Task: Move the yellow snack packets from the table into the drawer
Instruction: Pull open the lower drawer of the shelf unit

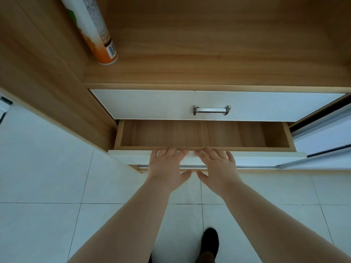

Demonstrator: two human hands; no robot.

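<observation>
Our left hand [167, 166] and right hand [216, 168] lie side by side, palms down, on the top edge of the white front of the lower drawer [266, 157]. The fingers are spread and nearly straight, and the thumbs hang below the edge and almost meet. Neither hand holds anything. We judge the hands sit there, near the middle of the front, so that the drawer runs straight on its slides, but we cannot tell from this moment whether we mean to pull or to push

The drawer stands partly out, and the strip of wooden bottom that shows is bare. The yellow snack packets are nowhere in view, and neither is the table, so by our reckoning none has gone in yet

Just above, the upper drawer [152, 105] is closed and its metal handle [211, 110] juts forward over the opening. That overhang narrows the gap, so we think packets would have to come in low and from the front unless the drawer is drawn out further. On the right, the sliding door [322, 133] and its track run close beside the drawer's corner, which leaves little side room there. On the left, the cabinet's wooden side comes close to the other corner

Higher up, a white and orange can [95, 29] stands at the left of the wooden shelf [209, 44], well apart from our hands. Below us is pale tiled floor [47, 177] and one dark shoe [209, 240], with room to step back
</observation>
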